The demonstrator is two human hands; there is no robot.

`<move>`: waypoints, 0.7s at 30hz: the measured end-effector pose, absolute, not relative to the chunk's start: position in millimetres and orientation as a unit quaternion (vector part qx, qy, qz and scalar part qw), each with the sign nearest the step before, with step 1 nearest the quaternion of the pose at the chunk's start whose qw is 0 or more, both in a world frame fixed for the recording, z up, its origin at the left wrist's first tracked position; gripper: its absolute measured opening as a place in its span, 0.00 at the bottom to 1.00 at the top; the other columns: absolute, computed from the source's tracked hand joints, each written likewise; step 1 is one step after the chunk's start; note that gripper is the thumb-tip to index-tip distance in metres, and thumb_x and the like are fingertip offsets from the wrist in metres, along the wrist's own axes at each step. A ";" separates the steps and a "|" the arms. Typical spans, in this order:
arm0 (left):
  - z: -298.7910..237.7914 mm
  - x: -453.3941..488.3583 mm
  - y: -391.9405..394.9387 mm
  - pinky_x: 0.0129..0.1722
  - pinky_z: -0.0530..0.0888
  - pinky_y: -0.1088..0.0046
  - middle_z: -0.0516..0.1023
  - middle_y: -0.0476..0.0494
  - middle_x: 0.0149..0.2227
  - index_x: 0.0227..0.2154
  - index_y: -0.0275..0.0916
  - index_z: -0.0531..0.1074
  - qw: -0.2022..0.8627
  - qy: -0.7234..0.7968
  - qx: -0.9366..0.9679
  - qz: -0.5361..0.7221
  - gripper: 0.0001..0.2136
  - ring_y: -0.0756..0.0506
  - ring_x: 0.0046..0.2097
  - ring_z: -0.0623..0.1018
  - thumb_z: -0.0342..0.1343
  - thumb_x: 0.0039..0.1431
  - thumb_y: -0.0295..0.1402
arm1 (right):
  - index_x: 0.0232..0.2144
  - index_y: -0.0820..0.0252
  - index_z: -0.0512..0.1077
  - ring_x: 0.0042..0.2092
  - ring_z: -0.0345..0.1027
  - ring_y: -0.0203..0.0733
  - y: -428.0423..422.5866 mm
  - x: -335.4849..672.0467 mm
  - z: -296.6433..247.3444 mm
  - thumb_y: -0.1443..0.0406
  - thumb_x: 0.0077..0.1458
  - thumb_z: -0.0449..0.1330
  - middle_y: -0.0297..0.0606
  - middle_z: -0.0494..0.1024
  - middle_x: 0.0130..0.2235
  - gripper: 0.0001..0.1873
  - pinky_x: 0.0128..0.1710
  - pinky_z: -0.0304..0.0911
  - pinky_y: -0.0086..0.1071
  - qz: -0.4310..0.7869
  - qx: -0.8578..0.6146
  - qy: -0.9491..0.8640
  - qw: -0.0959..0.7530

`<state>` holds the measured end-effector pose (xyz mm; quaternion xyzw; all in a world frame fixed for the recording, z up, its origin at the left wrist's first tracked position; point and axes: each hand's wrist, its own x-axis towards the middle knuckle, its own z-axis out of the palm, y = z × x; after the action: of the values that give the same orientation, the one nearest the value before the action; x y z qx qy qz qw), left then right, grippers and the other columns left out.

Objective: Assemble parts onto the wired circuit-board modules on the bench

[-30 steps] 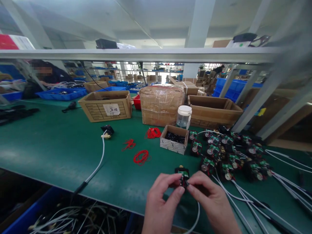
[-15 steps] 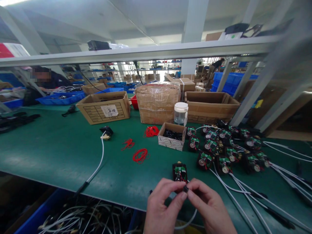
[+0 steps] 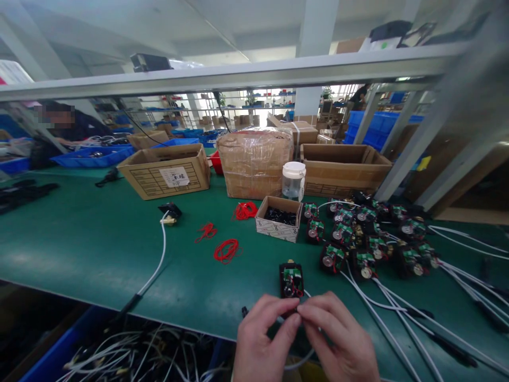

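left hand [image 3: 263,339]: closed in a pinch at the bench's front edge, thumb and forefinger tips meeting the other hand's.
right hand [image 3: 339,339]: pinched the same way, fingertips pressed against the left hand's.
small dark part [image 3: 296,314]: gripped between both sets of fingertips. It is mostly hidden, so it may be a clip or connector.
black module [image 3: 291,279]: lies flat on the mat just beyond the fingertips, its green circuit board facing up. Its near end is just beside the pinched part.
white cable [image 3: 296,365]: curves below the two hands, partly covered by them.
green mat [image 3: 99,249]: covers the bench top under everything.
module cluster [image 3: 366,241]: many similar black modules with green boards are packed together to the right, and white leads trail off toward the right edge.
small cardboard box [image 3: 277,227]: open, holding black pieces, just left of the cluster.
red wire coils [image 3: 226,250]: three loose bundles lie left of the small box, well apart from the hands.
white-lidded jar [image 3: 293,181]: upright behind the small box.
wrapped carton [image 3: 254,162]: sealed in film, beside the jar.
labelled carton [image 3: 165,172]: open-topped, left of the wrapped one.
loose white lead [image 3: 162,249]: runs from a black plug toward the front edge.
blue bin [image 3: 47,358]: below the bench edge, full of tangled cables.
co-worker [image 3: 75,127]: seated far left behind blue trays.
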<state>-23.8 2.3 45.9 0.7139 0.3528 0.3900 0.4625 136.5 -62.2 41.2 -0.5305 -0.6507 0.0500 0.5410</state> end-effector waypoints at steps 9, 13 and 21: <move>39.3 -20.8 14.8 0.54 0.78 0.60 0.77 0.43 0.51 0.58 0.50 0.73 0.394 0.386 0.739 0.387 0.28 0.41 0.51 0.78 0.68 0.55 0.27 | 0.39 0.49 0.79 0.41 0.76 0.39 -57.9 154.3 28.3 0.61 0.64 0.63 0.35 0.80 0.39 0.04 0.40 0.72 0.27 0.168 -0.619 -0.553 0.532; 35.9 -13.9 40.6 0.66 0.66 0.49 0.67 0.44 0.65 0.65 0.54 0.63 0.340 0.382 0.781 0.358 0.46 0.36 0.66 0.67 0.72 0.43 0.18 | 0.34 0.52 0.80 0.39 0.75 0.43 -43.1 160.6 31.1 0.54 0.59 0.64 0.37 0.80 0.37 0.10 0.37 0.70 0.31 0.236 -0.670 -0.480 0.515; 34.2 -1.1 54.5 0.65 0.67 0.48 0.72 0.45 0.63 0.59 0.51 0.70 0.343 0.355 0.815 0.304 0.34 0.37 0.64 0.70 0.68 0.50 0.18 | 0.32 0.52 0.80 0.37 0.73 0.45 -26.4 154.2 41.7 0.51 0.53 0.59 0.36 0.79 0.35 0.15 0.37 0.65 0.36 0.266 -0.724 -0.464 0.436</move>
<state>-1.1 54.5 34.2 0.8151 0.3546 0.3043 0.3426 154.2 -26.4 41.7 -0.7242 -0.4640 0.2655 0.4355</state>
